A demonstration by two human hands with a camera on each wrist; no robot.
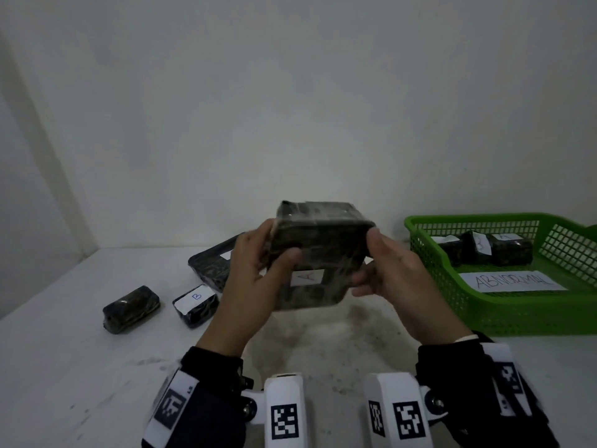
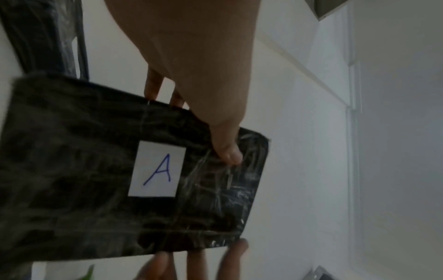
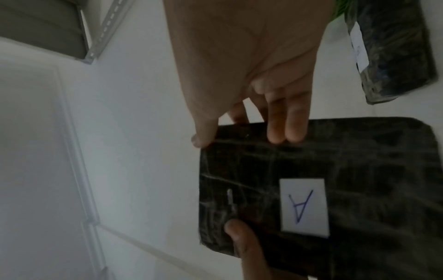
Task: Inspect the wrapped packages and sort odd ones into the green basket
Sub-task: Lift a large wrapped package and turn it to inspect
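I hold a black film-wrapped flat package (image 1: 323, 247) above the middle of the table, tilted, its white label marked "A" (image 1: 307, 277) facing me. My left hand (image 1: 255, 266) grips its left edge, thumb on the front. My right hand (image 1: 384, 270) grips the right edge. In the left wrist view the left hand (image 2: 203, 106) pinches the package (image 2: 95, 170), thumb near the label. The right wrist view has the right hand (image 3: 246, 130) curled over the package's (image 3: 359, 189) edge. The green basket (image 1: 452, 305) stands at the right.
In the basket lie three dark wrapped packages (image 1: 484, 250) and a paper reading "ABNORMAL" (image 1: 513, 281). On the white table (image 1: 80, 367) at the left lie a large flat package (image 1: 210, 263), a small one marked "B" (image 1: 195, 305) and a small unlabelled one (image 1: 130, 308). A wall stands close behind.
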